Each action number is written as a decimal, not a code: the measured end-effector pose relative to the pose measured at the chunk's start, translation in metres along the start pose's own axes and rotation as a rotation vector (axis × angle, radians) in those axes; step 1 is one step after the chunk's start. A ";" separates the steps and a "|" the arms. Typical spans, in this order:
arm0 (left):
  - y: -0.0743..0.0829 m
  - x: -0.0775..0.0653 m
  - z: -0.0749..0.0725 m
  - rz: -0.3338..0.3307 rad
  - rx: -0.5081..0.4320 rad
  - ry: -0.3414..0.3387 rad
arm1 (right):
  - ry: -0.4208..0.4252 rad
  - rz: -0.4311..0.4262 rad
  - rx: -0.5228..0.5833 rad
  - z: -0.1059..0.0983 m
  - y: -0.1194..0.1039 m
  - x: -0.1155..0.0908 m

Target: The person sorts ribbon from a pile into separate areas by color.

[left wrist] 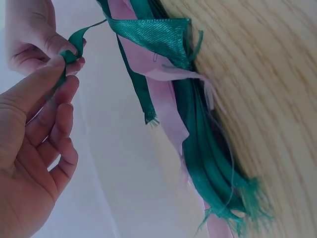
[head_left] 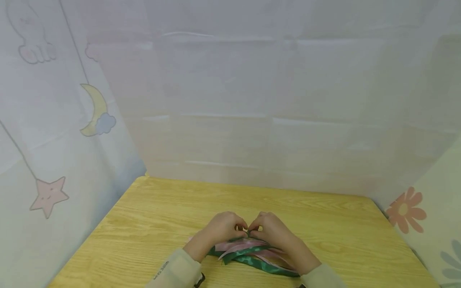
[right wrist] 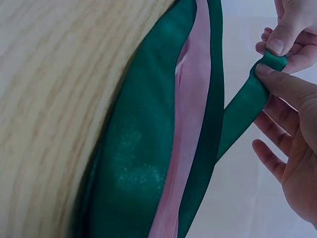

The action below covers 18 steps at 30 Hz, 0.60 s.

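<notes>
Both hands meet over a heap of green and pink satin ribbons on the table. My left hand [head_left: 226, 227] pinches a narrow green ribbon [left wrist: 75, 45] between thumb and forefinger, its other fingers loosely bent. Right beside it, my right hand [head_left: 271, 229] pinches the same strip with thumb and fingertips. In the right wrist view this green ribbon [right wrist: 242, 111] runs slanting from the fingers down behind the bundle. The pink ribbon [right wrist: 190, 124] lies between green ones [right wrist: 136, 144]. Frayed ends of green ribbon [left wrist: 218, 183] hang together in the left wrist view.
A yellow wood-grain table [head_left: 151, 220] carries the ribbons near its front edge. Pale cloth hangings [head_left: 230, 100] with a printed moon [head_left: 95, 108], star and flowers enclose it at the back and both sides. A dark band shows at the left sleeve [head_left: 176, 270].
</notes>
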<state>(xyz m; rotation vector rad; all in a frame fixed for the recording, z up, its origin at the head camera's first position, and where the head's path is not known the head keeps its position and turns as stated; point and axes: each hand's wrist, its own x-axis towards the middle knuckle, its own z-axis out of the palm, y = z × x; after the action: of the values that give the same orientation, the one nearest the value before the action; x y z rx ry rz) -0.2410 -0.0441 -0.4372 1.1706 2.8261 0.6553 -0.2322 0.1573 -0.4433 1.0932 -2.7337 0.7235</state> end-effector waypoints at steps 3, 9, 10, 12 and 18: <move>0.000 0.000 0.000 0.011 -0.022 0.013 | 0.010 -0.005 -0.009 0.000 -0.001 0.000; 0.001 -0.001 -0.001 0.003 0.000 0.046 | 0.025 -0.003 0.005 -0.002 -0.002 -0.002; 0.000 -0.002 -0.001 -0.001 0.000 0.053 | 0.025 0.005 0.008 -0.003 -0.002 -0.002; -0.001 -0.002 -0.002 -0.016 0.002 0.070 | 0.026 0.026 0.006 -0.004 -0.001 -0.002; -0.009 -0.005 -0.005 -0.036 -0.023 0.139 | 0.024 0.097 -0.030 -0.010 0.006 -0.007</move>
<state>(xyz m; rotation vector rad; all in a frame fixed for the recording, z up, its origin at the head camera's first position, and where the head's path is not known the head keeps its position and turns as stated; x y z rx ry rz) -0.2450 -0.0553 -0.4365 1.1099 2.9356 0.7954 -0.2322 0.1702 -0.4386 0.9458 -2.7835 0.7009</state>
